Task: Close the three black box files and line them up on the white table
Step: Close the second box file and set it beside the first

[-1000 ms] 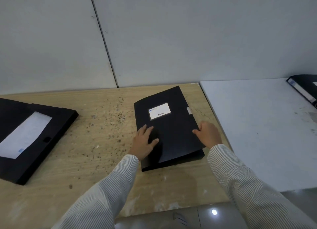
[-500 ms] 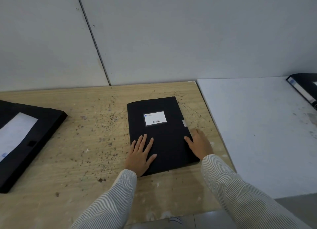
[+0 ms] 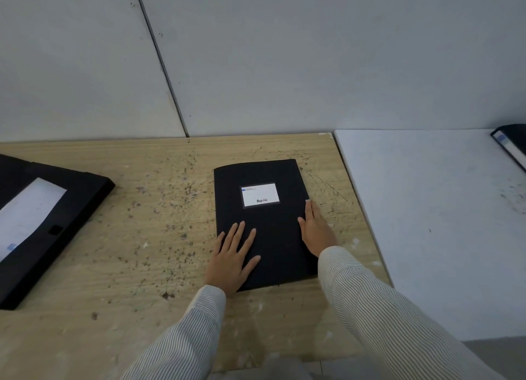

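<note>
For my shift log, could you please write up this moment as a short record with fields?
middle box file: closed, flat on the wooden table, label up
left hand: open, palm flat on its cover
right hand: open, along its right edge
left box file: open, white sheet showing, on the wooden table
third box file: on the white table, far right, mostly out of frame

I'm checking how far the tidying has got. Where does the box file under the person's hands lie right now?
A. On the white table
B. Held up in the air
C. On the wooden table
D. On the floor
C: the closed box file lies flat on the wooden table, left hand and right hand pressing on its cover; the white table is beside it.
</note>
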